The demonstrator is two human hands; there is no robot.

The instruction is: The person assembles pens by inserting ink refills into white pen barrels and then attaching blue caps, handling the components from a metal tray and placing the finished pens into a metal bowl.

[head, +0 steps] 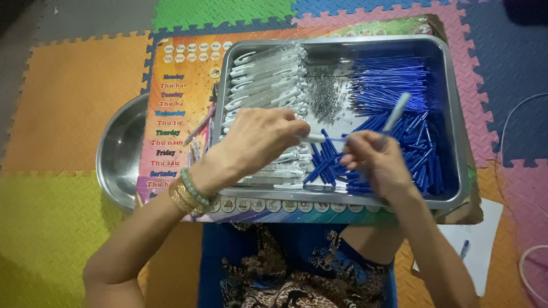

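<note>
A rectangular metal tray (454, 114) lies in front of me on a colourful printed board (180, 108). It holds a stack of clear pen barrels (265, 77) on the left, a patch of small metal springs (326, 97) in the middle, and several blue refills and blue caps (399, 85) on the right. My left hand (257, 142) pinches the white end of a thin refill (319, 138) over the tray. My right hand (374, 159) holds a clear pen barrel (395, 114) tilted up to the right, and the refill tip meets this hand.
A round steel bowl (117, 157) sits half under the board at the left. Foam puzzle mats (63, 102) in several colours cover the floor. A white sheet with a blue pen part (465, 248) lies at the lower right. A thin cable (514, 120) curves along the right edge.
</note>
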